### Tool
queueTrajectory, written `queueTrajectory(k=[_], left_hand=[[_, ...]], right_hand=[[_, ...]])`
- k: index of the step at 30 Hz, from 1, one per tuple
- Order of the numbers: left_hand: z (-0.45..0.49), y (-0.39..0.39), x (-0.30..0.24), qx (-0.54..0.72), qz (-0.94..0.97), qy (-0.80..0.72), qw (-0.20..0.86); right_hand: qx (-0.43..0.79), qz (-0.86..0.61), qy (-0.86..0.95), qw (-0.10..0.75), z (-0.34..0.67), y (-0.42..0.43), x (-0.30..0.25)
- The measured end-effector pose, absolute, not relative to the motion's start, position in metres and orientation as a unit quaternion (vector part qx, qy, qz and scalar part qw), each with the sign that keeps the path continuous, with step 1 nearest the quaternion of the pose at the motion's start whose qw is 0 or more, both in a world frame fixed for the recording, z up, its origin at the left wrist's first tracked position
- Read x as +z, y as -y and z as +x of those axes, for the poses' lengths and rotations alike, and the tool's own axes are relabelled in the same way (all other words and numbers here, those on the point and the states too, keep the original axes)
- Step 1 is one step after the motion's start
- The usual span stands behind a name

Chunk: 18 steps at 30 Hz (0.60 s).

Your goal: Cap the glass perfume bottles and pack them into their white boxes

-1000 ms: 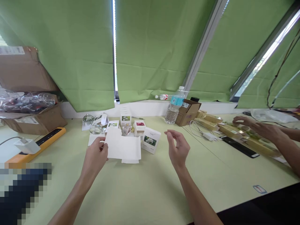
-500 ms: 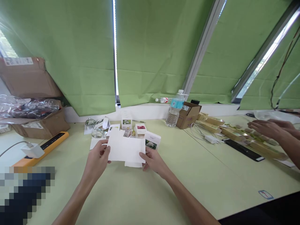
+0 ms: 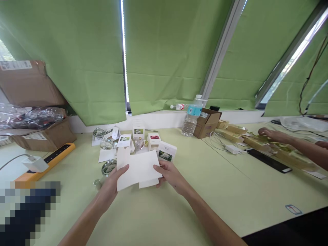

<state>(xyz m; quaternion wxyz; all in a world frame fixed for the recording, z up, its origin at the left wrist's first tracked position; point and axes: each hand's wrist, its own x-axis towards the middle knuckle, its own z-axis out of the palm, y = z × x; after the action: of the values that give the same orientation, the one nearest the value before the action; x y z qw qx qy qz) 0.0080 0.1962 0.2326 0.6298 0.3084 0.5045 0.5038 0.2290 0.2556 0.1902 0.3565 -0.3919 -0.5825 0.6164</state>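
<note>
A flat white sheet of thin card with flaps (image 3: 139,169), like an unfolded small box, is held up between my two hands over the table. My left hand (image 3: 110,186) grips its left edge, thumb on top. My right hand (image 3: 169,175) pinches its right edge, fingers partly behind it. Beside my left hand is a round glass bottle (image 3: 108,167), partly hidden, with a small greyish cap-like piece (image 3: 97,184) near it. Behind the card stand small white boxes with flower pictures, one with a red flower (image 3: 154,138) and one with white flowers (image 3: 166,153).
Two more glass bottles sit behind left, one nearer (image 3: 106,144). An orange power strip (image 3: 60,155) and an open cardboard box (image 3: 48,133) are left. A water bottle (image 3: 191,119) stands beside a small carton (image 3: 206,123). At right, another person's hand (image 3: 274,135) is over yellowish boxes (image 3: 256,143).
My left hand has shifted right and lower, and the card has tilted and come slightly nearer. The glass bottle and cap-like piece beside my left hand now show. The other person's hands have moved apart.
</note>
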Motion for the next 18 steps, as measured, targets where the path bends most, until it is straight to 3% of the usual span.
queueTrajectory(k=[8,18], left_hand=[[0.013,-0.192,0.223,0.469,0.296,-0.392,0.734],[0.01,-0.197,0.211,0.483,0.33,-0.339,0.736]], right_hand=[[0.623,-0.389,0.582,0.349,0.221,-0.252,0.187],[0.581,-0.399,0.617,0.349,0.214,-0.246,0.19]])
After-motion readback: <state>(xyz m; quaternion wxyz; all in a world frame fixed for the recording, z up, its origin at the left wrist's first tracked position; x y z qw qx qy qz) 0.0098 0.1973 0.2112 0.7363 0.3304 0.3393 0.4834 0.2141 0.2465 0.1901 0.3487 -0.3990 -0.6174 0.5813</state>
